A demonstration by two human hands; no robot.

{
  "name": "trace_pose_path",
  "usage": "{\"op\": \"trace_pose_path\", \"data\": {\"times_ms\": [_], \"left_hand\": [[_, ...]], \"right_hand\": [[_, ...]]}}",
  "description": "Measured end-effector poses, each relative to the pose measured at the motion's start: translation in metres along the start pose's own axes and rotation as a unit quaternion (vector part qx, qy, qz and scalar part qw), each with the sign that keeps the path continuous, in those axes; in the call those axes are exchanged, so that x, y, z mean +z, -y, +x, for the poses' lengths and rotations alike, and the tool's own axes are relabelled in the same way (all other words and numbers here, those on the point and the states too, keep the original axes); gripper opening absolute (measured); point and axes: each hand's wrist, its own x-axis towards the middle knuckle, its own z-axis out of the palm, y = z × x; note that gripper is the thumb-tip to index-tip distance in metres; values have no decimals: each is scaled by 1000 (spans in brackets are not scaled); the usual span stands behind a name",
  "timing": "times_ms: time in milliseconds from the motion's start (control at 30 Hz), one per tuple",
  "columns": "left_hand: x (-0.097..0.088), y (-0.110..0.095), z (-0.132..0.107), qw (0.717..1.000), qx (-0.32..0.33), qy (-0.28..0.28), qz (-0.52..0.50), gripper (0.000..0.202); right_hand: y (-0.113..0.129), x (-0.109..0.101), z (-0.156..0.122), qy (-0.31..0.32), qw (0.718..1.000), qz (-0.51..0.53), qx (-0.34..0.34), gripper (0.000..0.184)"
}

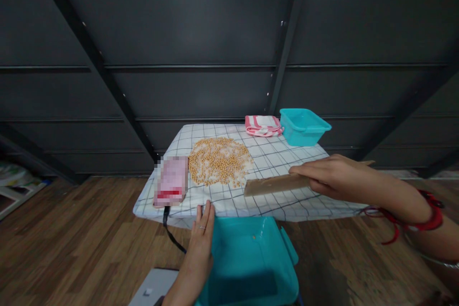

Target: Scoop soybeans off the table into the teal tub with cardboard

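My right hand is closed on a flat brown cardboard piece, held edge-down over the checked tablecloth just right of a round pile of yellow beans. My left hand lies flat with fingers together against the left side of a teal plastic bin held below the table's near edge. A single bean lies inside that bin.
A second teal tub and a folded pink-and-white cloth sit at the table's far end. A pink device with a black strap lies at the left. A dark panelled wall stands behind; wooden floor all around.
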Motion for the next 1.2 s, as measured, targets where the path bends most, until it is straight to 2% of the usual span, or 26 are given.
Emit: {"op": "trace_pose_path", "data": {"times_ms": [100,400,567,767,967,1200], "left_hand": [[1,2,-1,1000,9,-4,11,97],[3,4,-2,1000,15,-6,26,103],[3,3,-1,1000,11,1,25,103],[1,1,0,1000,9,-4,18,101],[-1,-1,-1,1000,2,-9,-9,100],[2,3,0,1000,7,-5,-18,97]], "right_hand": [[-5,4,0,-22,1000,-22,3,31],[-5,5,1,16,999,-11,35,28],[-6,4,1,0,999,-32,36,29],[-1,2,-1,15,999,17,38,29],[-5,3,-5,-9,999,-17,45,30],[-2,3,-8,7,999,30,42,29]]}}
